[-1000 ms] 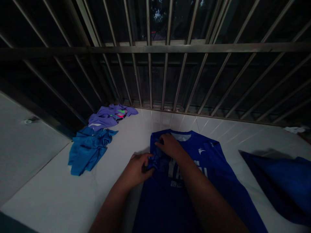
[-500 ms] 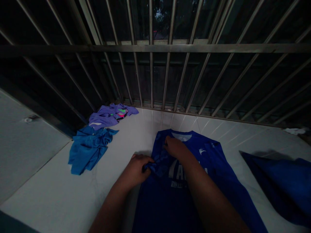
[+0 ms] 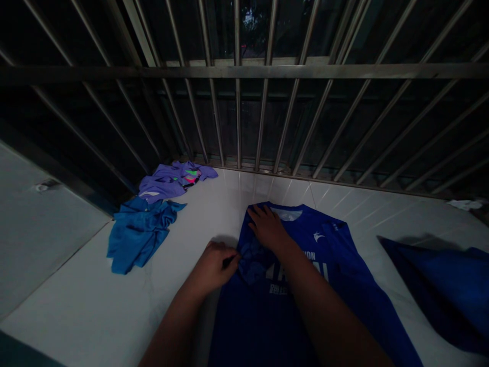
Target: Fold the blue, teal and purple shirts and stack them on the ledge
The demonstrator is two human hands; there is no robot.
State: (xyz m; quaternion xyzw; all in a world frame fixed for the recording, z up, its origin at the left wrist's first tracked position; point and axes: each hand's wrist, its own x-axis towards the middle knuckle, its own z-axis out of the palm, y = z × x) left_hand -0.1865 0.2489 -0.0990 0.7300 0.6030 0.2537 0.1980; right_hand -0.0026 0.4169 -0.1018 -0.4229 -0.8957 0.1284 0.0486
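Observation:
A dark blue jersey [image 3: 267,316] lies flat, front side up, with white lettering and a white logo on its chest. Its neckline points away from me, and the left-side sleeve is folded in over the chest. My left hand [image 3: 216,265] pinches the sleeve cloth at the jersey's left edge between thumb and fingers. Flat on the left shoulder beside the collar rests my right hand [image 3: 267,224], fingers spread and holding nothing. My right forearm hides part of the lettering.
A crumpled teal-blue garment [image 3: 141,234] and a purple garment [image 3: 168,181] lie at the left on the white tiled surface [image 3: 202,214]. Another blue cloth [image 3: 446,280] sits at the right. Metal bars [image 3: 263,122] line the back before a dark window.
My right hand has let go of the sleeve cloth, moved slightly up and left, and spread flat on the shoulder. The sleeve part by my left hand lies flatter.

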